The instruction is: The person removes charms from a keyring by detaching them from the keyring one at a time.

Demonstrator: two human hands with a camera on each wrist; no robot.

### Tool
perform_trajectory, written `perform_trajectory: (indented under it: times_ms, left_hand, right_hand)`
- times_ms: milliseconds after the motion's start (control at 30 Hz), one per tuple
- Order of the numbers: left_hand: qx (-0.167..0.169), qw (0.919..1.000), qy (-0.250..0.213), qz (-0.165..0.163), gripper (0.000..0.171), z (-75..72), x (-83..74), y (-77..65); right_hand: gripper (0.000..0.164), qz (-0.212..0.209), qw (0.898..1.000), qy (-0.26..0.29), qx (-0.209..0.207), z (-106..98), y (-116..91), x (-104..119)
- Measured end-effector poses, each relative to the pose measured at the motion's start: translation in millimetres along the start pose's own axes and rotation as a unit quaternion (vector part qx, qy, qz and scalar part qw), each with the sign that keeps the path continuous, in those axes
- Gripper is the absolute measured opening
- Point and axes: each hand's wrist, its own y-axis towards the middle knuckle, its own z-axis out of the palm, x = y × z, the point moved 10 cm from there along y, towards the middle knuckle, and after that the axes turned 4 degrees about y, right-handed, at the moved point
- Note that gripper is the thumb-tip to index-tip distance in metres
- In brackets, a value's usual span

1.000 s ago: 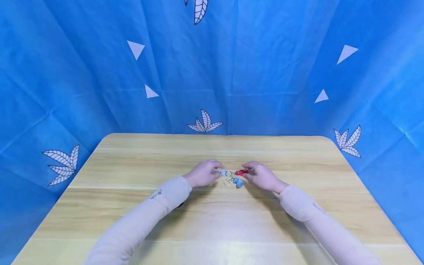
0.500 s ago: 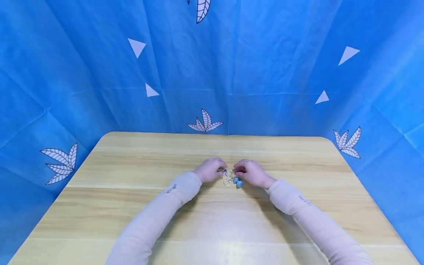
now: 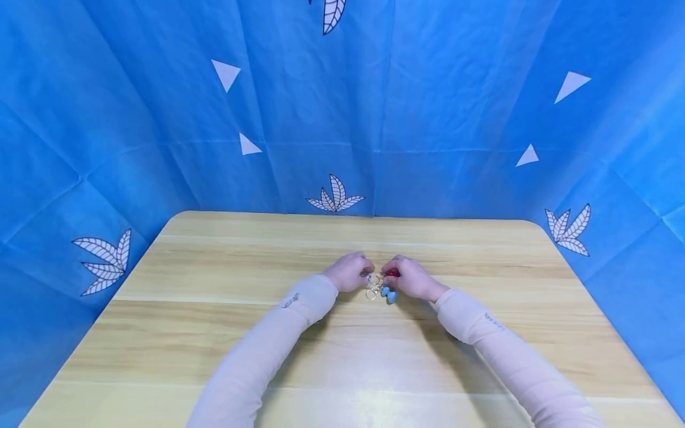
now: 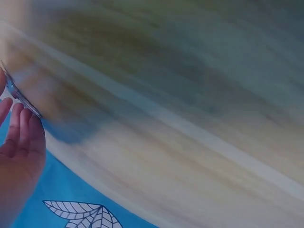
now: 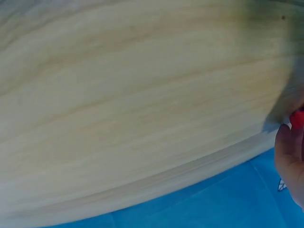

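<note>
My left hand (image 3: 348,272) pinches a thin, flat, shiny charm (image 4: 21,97), which the fingers mostly cover in the head view. Just across from it, my right hand (image 3: 411,278) holds a glossy red charm (image 3: 392,273) between thumb and fingers; a bit of the same red charm (image 5: 297,118) shows at the edge of the right wrist view. Between the two hands are gold-coloured key rings, the lower key ring (image 3: 371,294) lying nearest me. A light blue, rounded charm (image 3: 392,296) lies beside that ring, below the right fingertips.
A wood-grain table (image 3: 342,356) with rounded far corners extends all round the hands. Behind it and along both sides hangs a blue curtain (image 3: 428,107) printed with white leaves and triangles.
Both hands have moved inward, toward each other. The fingers have come in around the flat charm and the red charm, covering more of each. The blue charm stays near the same spot.
</note>
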Motion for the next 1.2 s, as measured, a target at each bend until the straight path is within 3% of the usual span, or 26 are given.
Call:
perform_trajectory:
  times_ms: [100, 267, 500, 733, 933, 1200]
  left_hand:
    - [-0.003, 1.0, -0.001, 0.008, 0.036, 1.2, -3.2, 3.6]
    - [-0.011, 0.9994, -0.029, -0.017, 0.026, 0.7, 2.0, 7.1]
    - [-0.014, 0.9982, -0.041, -0.041, 0.015, 1.1, 7.7, 6.4]
    - [-0.029, 0.9965, -0.075, -0.022, 0.012, 0.6, 3.2, 2.9]
    - [-0.013, 0.9926, -0.119, -0.019, 0.016, 5.5, 5.8, 0.0]
    - [0.005, 0.9834, -0.18, -0.021, 0.01, 5.6, 4.3, -2.7]
  right_hand:
    - [0.031, 0.027, 0.999, 0.022, 0.013, 1, -2, -2]
    - [0.047, -0.001, 0.999, -0.043, 0.033, 5, -4, 8]
    - [0.034, -0.007, 0.997, -0.069, 0.021, 8, -5, 9]
    - [0.019, 0.01, 0.999, -0.05, 0.019, 7, -6, 6]
    - [0.018, 0.015, 0.998, -0.047, 0.032, 11, -7, 4]
    - [0.014, 0.015, 0.999, -0.03, 0.014, 4, -11, 3]
